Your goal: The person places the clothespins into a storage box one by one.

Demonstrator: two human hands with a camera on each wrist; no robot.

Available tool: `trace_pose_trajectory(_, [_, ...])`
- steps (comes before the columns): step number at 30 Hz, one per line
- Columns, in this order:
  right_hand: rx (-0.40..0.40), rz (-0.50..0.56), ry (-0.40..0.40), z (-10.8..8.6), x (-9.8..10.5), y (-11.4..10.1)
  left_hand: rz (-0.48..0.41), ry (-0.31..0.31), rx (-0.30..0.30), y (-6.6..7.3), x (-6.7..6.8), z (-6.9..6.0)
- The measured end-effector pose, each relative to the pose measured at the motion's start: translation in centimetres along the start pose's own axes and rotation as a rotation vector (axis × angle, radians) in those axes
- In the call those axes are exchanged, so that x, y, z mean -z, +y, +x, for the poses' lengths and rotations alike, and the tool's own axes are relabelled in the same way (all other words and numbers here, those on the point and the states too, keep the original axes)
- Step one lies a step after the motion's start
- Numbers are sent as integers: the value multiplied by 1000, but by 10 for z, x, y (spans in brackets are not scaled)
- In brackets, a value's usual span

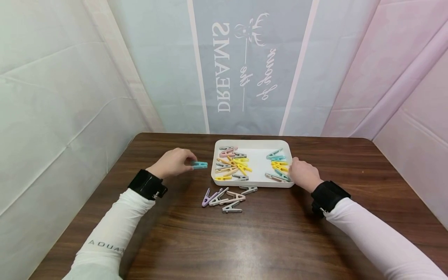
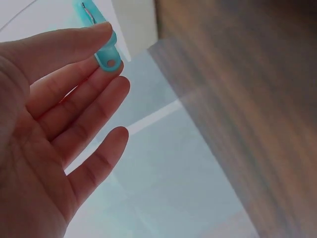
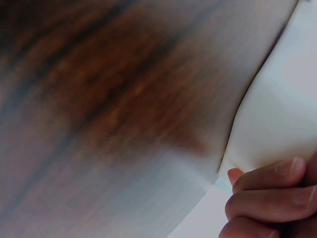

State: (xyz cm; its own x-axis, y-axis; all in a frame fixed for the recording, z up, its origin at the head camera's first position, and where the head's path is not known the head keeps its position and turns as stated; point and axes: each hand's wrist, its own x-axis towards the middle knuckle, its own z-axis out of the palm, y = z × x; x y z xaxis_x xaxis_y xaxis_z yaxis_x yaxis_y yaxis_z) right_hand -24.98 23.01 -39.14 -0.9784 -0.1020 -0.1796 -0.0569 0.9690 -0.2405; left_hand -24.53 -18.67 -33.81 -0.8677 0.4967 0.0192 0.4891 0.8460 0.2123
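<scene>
My left hand (image 1: 174, 162) pinches a teal clothespin (image 1: 200, 165) between thumb and fingertips, just left of the white tray (image 1: 252, 184). In the left wrist view the thumb presses on the teal clothespin (image 2: 108, 55), and the other fingers spread out below it. At the tray's right end, my right hand (image 1: 305, 174) grips the rim with curled fingers; the right wrist view shows those fingers (image 3: 270, 203) against the tray's wall (image 3: 262, 129). Inside the tray, pink, grey, orange and yellow clothespins (image 1: 229, 168) lie on the left; teal, yellow and pinkish ones (image 1: 279, 165) lie on the right.
In front of the tray, a purple clothespin (image 1: 207, 197) and several grey and pale ones (image 1: 231, 209) lie on the brown wooden table (image 1: 196, 241). A printed cloth (image 1: 252, 116) hangs behind the table, and pale cloth walls stand at both sides.
</scene>
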Motion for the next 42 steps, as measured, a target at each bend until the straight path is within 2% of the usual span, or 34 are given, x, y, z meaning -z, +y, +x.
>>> trace_pose_trajectory(5, [9,7,-3,0,1,0,9,11,-25,9,10,27])
trace_pose_trajectory(12, [6,8,-5,0,1,0,44,6,-88,38,14,72])
trace_pose_trajectory(16, [8,6,-1,0,0,1,77,-34,-101,56,9,97])
trace_pose_trajectory(22, [-6,12,-15,0,0,1,171,-93,-108,76,-8,136])
trace_pose_trajectory(26, [-5,16,-26,0,2,1,196,-115,-57,83,-17,157])
trace_pose_trajectory(31, [-8,11,-19,1,2,0,156,-92,65,85,-27,172])
trace_pose_trajectory(34, [-5,18,-17,1,2,0,136,-101,109,83,-35,177])
trace_pose_trajectory(42, [3,21,-4,0,1,0,180,-72,96,84,-52,187])
